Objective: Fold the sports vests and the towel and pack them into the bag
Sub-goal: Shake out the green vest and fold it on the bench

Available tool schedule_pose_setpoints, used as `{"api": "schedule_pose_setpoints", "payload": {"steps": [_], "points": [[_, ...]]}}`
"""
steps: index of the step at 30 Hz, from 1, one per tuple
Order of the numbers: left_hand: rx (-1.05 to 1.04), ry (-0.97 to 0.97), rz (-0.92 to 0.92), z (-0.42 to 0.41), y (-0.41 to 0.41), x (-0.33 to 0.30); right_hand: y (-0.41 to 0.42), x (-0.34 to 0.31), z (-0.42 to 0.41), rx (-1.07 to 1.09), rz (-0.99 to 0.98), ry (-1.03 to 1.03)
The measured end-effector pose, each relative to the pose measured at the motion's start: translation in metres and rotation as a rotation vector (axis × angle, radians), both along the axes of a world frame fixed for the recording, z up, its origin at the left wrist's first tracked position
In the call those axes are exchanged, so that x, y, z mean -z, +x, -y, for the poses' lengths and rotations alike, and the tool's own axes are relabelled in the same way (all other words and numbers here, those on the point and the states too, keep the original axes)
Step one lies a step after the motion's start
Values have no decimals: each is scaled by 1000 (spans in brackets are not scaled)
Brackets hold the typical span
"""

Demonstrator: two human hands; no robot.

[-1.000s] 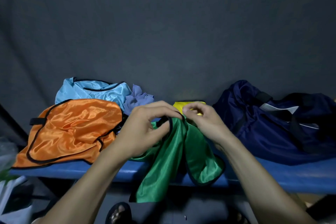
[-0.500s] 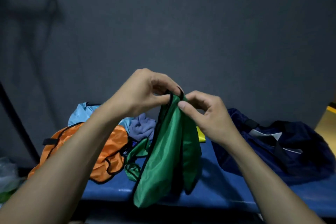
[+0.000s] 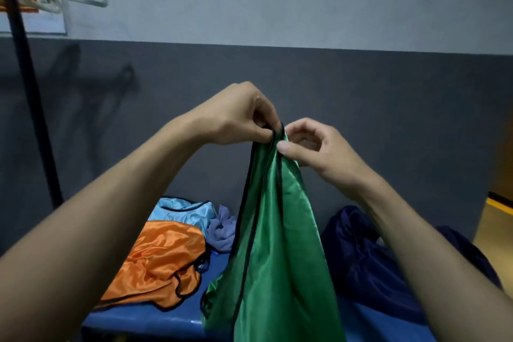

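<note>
Two hands pinch one green sports vest [image 3: 274, 244] at its black-trimmed top edge, held up above the blue bench [image 3: 144, 319].

Left hand [image 3: 236, 116] grips the trim between thumb and curled fingers; right hand [image 3: 313, 147] pinches the fabric just beside it, thumb pressed on the cloth. The vest hangs down toward 6 o'clock. At 8 o'clock lie the orange vest [image 3: 158, 261], light-blue vest [image 3: 183, 211] and purple towel [image 3: 222, 230]; the navy bag [image 3: 361, 253] sits at 4 o'clock. Bare grey wall [image 3: 361, 105] spreads behind the hands.
</note>
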State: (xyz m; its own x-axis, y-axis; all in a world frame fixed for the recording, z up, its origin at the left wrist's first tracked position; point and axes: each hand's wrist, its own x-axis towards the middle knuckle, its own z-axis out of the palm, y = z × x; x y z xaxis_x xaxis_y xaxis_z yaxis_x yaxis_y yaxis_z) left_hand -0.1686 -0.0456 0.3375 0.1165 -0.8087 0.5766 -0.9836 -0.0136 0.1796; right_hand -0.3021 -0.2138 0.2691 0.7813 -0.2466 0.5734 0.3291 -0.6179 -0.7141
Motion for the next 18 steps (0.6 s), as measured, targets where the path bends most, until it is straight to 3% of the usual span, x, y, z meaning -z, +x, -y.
{"api": "schedule_pose_setpoints", "payload": {"steps": [4, 13, 18], "points": [[-76, 16, 50, -2, -13, -13, -4, -7, -10, 257, 88, -243], [-129, 40, 150, -3, -23, -33, -10, -12, -28, 280, 189, -420], [-91, 74, 203, -5, -13, -31, -5, -11, -21, 314, 149, -398]]}}
